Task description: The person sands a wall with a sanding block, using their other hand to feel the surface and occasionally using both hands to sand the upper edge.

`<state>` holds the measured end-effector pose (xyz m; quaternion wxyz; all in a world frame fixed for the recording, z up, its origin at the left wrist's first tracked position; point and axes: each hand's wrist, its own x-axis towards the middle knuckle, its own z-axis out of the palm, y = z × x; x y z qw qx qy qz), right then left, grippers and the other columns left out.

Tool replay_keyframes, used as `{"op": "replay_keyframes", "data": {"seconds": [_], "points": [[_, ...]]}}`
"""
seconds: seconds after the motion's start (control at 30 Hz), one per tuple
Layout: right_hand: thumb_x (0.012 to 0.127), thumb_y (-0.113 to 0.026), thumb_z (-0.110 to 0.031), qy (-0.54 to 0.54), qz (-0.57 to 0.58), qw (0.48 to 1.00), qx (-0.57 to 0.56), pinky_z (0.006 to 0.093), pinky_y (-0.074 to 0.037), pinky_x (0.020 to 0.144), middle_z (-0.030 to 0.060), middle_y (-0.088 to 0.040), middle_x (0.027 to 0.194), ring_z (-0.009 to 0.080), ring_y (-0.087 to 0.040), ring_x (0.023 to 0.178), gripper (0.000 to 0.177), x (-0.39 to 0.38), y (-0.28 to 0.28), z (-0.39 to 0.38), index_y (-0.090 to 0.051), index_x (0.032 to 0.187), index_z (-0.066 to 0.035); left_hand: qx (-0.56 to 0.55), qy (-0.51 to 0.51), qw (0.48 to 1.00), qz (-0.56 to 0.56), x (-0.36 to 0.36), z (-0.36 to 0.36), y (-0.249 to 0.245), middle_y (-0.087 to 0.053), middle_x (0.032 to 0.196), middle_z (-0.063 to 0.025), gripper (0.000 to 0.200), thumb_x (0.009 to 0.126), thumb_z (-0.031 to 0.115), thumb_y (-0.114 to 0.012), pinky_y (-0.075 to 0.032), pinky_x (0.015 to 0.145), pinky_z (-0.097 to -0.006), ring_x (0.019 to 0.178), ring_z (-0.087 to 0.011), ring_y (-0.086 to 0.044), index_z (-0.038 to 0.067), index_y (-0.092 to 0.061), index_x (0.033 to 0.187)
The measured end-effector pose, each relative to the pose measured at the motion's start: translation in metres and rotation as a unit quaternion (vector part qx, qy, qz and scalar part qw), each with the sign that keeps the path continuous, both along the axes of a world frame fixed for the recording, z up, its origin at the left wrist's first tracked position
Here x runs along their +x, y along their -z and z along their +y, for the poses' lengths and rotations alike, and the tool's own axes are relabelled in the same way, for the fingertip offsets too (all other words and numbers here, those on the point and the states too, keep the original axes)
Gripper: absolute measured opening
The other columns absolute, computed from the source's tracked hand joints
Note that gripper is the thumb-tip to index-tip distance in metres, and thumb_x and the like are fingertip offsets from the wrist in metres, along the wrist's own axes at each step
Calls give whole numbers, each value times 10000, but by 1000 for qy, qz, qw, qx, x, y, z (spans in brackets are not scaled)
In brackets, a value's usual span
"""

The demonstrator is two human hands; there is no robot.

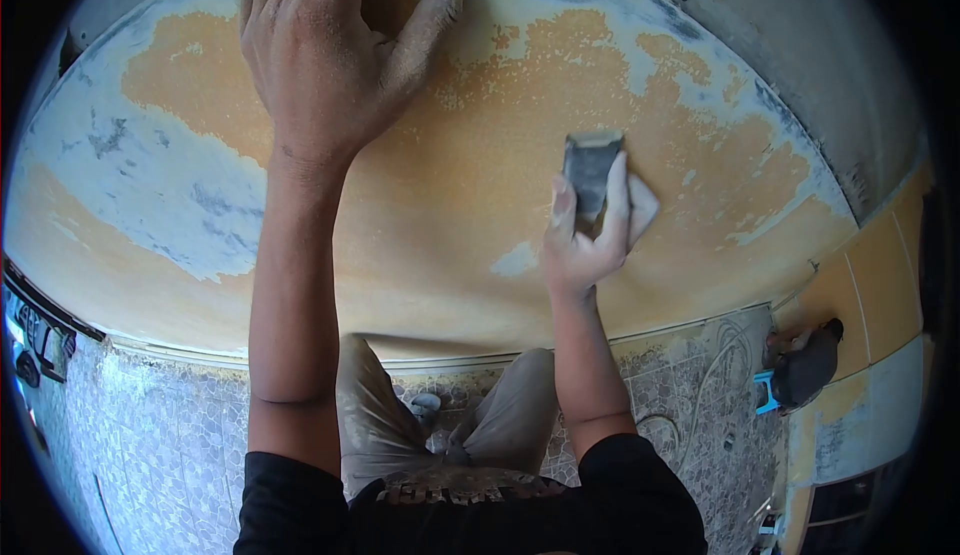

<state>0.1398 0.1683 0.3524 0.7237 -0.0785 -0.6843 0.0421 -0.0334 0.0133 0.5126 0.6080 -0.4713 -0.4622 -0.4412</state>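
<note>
A large surface [430, 235] in front of me shows worn orange paint with pale and bluish-grey patches. My left hand [320, 50] rests on its upper left part, fingers spread, with dust on the skin; some fingertips run out of the top of the view. Right of the middle, my right hand [600, 220], whitened with dust, grips a dark rectangular block [590, 170] between thumb and fingers. The block has a pale top edge and is against the surface. A piece of pale sheet sticks out beside the fingers.
Patterned floor tiles [160, 435] lie below the surface's lower edge. At the right, a person [808, 367] in dark clothing is by a blue stool [766, 393], near an orange wall [850, 305]. A hose [705, 385] curves over the floor. My knees are close to the surface.
</note>
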Motion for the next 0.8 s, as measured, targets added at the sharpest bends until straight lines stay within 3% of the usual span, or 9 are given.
{"op": "replay_keyframes", "data": {"seconds": [0.07,0.17,0.2,0.33,0.4,0.53,0.6,0.7,0.8], "points": [[881,-844,-114,36,19,999,22,330,-546,789,147,-518,1202,235,-565,1015,609,-3,-55,0,-589,1405,62,-2,-6,1000,-6,-6,1,2,-656,1023,-143,323,801,140,-784,-438,970,-438,1006,-324,-594,14,-651,1068],[882,-847,-128,12,36,999,-19,318,-555,760,142,-508,1181,225,-570,985,615,-10,-50,-6,-586,1403,68,20,16,1000,13,-2,2,3,-648,1021,-141,326,805,153,-784,-442,964,-431,1005,-326,-588,10,-652,1067],[930,-797,-104,9,31,999,-33,319,-561,797,140,-482,1218,209,-590,1042,591,-10,-24,-10,-547,1428,91,4,24,1000,4,-1,-1,3,-647,1020,-141,332,807,159,-783,-441,967,-435,1009,-328,-588,13,-652,1075],[935,-802,-208,59,35,997,-35,342,-563,799,159,-487,1206,258,-574,1017,630,-5,126,4,-536,1421,91,-27,47,998,-27,0,-8,3,-643,1023,-137,346,817,178,-775,-440,997,-457,1025,-339,-595,27,-647,1101],[925,-806,-160,56,33,997,-34,350,-550,782,155,-492,1182,260,-559,1017,590,-1,91,-2,-557,1398,89,-11,36,999,-20,7,-7,3,-645,1028,-137,343,822,183,-772,-439,1009,-464,1032,-343,-599,31,-646,1102],[900,-824,-115,-23,51,997,-55,355,-523,806,138,-517,1128,250,-546,1000,564,-7,-47,-4,-586,1372,82,-44,-7,998,-48,4,-11,2,-648,1037,-135,333,835,199,-763,-432,1048,-475,1044,-348,-607,39,-643,1101],[894,-829,-114,-49,46,996,-54,348,-523,809,135,-523,1118,246,-548,995,574,-9,-64,-3,-586,1376,80,-39,29,997,-59,5,-10,2,-648,1042,-137,339,838,204,-762,-431,1053,-477,1045,-345,-606,37,-640,1107],[907,-824,-134,-11,56,996,-64,346,-551,814,143,-502,1161,243,-554,1001,597,-15,-27,-7,-561,1397,82,-39,57,995,-66,9,-12,3,-648,1056,-137,352,841,210,-760,-430,1058,-478,1052,-343,-603,35,-636,1120],[952,-785,-168,66,5,998,-9,316,-578,824,145,-470,1237,225,-626,1045,615,-6,101,-5,-509,1439,89,-41,18,998,-52,7,-16,1,-647,1071,-134,361,842,213,-762,-433,1056,-478,1066,-342,-600,35,-633,1129]]}}
